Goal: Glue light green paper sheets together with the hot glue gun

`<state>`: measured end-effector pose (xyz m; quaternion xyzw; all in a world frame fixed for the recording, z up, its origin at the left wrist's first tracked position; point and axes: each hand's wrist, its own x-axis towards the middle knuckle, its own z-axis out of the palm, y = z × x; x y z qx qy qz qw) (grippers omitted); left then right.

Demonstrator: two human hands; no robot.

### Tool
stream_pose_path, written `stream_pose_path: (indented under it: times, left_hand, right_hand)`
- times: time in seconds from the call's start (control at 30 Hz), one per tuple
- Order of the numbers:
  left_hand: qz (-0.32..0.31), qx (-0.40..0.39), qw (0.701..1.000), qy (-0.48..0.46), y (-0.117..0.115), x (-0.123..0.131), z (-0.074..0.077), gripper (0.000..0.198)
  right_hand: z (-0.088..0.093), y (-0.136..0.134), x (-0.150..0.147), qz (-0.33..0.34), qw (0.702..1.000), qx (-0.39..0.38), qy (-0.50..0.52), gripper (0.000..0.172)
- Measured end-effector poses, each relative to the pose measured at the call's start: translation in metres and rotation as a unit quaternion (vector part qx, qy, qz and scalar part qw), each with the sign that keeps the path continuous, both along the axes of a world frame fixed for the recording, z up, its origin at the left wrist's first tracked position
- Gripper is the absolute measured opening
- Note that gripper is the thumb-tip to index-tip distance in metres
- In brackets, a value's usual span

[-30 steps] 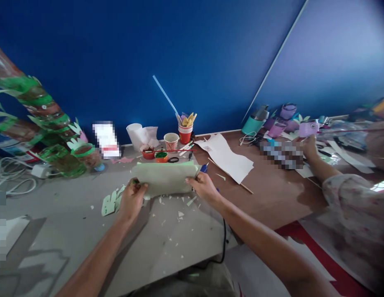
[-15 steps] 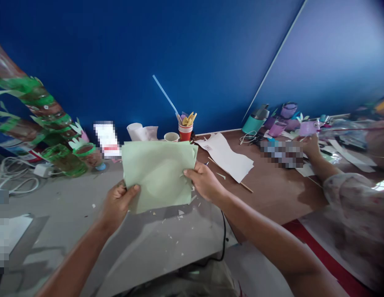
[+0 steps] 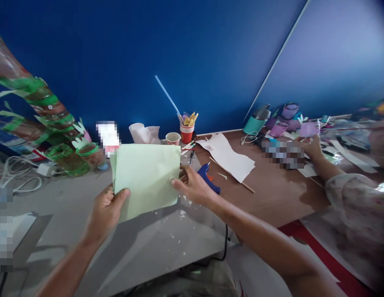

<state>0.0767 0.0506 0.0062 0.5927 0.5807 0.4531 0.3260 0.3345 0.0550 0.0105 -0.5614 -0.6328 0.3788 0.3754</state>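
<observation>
Several pale green paper sheets [image 3: 148, 177] are held up together above the grey tabletop. At their lower left corner my left hand [image 3: 107, 208] pinches them, thumb in front and fingers behind. My right hand [image 3: 190, 183] is at the right edge, thumb on the front face, fingers behind and partly hidden. Just beyond that hand lies a blue hot glue gun [image 3: 207, 177] with an orange trigger. Small paper scraps [image 3: 182, 213] are scattered on the table below the sheets.
A red paper cup [image 3: 187, 134] holding craft sticks stands by the wall beside a second paper cup [image 3: 173, 138]. White paper [image 3: 230, 154] lies right. Green-banded bottles [image 3: 52, 111] and white cables [image 3: 18, 177] are left. Another person's hand [image 3: 311, 146] holds a purple piece.
The green sheets have moved left and turned slightly, their left edges fanning apart. Both hands moved left with them, and the glue gun behind has come into view.
</observation>
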Motion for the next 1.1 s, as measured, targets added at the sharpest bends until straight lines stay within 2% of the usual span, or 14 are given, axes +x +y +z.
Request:
stream_pose_path:
  times: [0.13,0.27,0.33,0.4,0.47,0.5,0.57,0.67,0.77,0.87,0.93,1.0,1.07,1.1]
  left_hand:
    - [-0.018,-0.033,0.999,0.002,-0.003,-0.005,-0.007,0.045]
    - [0.008,-0.023,1.0,-0.006,-0.005,-0.017,-0.01,0.046]
    - [-0.011,-0.032,0.999,-0.035,-0.006,-0.014,-0.009,0.047]
    - [-0.042,-0.048,0.996,-0.063,-0.008,-0.006,-0.008,0.046]
    - [-0.063,-0.053,0.994,-0.077,-0.008,0.005,-0.008,0.045]
    - [-0.069,-0.055,0.993,-0.081,-0.009,0.009,-0.008,0.045]
    - [-0.074,-0.058,0.992,-0.085,-0.008,0.012,-0.01,0.044]
    - [-0.067,-0.054,0.994,-0.061,-0.006,0.007,-0.014,0.041]
    - [-0.037,-0.042,0.998,-0.042,-0.004,-0.004,-0.016,0.042]
    - [-0.036,-0.057,0.996,-0.053,-0.002,-0.006,-0.015,0.045]
    - [-0.051,-0.076,0.994,-0.06,-0.002,-0.002,-0.015,0.047]
    - [-0.067,-0.092,0.991,-0.067,-0.002,0.007,-0.015,0.049]
    - [-0.082,-0.097,0.99,-0.069,-0.002,0.016,-0.016,0.05]
    - [-0.091,-0.095,0.989,-0.068,-0.003,0.021,-0.016,0.05]
  right_hand:
    - [-0.018,0.007,-0.002,-0.035,0.991,0.012,-0.126,0.046]
    - [-0.034,0.009,0.018,-0.013,0.983,0.056,-0.177,0.049]
    - [-0.033,0.007,0.024,-0.007,0.989,0.066,-0.133,0.048]
    - [-0.026,0.002,0.023,0.063,0.998,0.013,-0.004,0.042]
    - [-0.019,-0.002,0.016,0.113,0.989,-0.031,0.085,0.04]
    - [-0.016,-0.004,0.012,0.108,0.99,-0.037,0.086,0.04]
    - [-0.018,-0.004,0.006,0.043,0.998,-0.031,0.016,0.037]
    - [-0.03,-0.002,0.009,-0.021,0.998,-0.016,-0.057,0.033]
    - [-0.04,-0.002,0.022,-0.001,0.998,-0.014,-0.063,0.031]
    - [-0.037,-0.003,0.033,0.027,0.998,-0.008,-0.054,0.026]
    - [-0.029,-0.005,0.035,0.049,0.999,-0.004,0.007,0.035]
    - [-0.023,-0.006,0.033,0.099,0.984,-0.046,0.142,0.044]
    - [-0.022,-0.006,0.027,0.12,0.94,-0.129,0.292,0.044]
    - [-0.023,-0.006,0.024,0.105,0.916,-0.173,0.346,0.042]
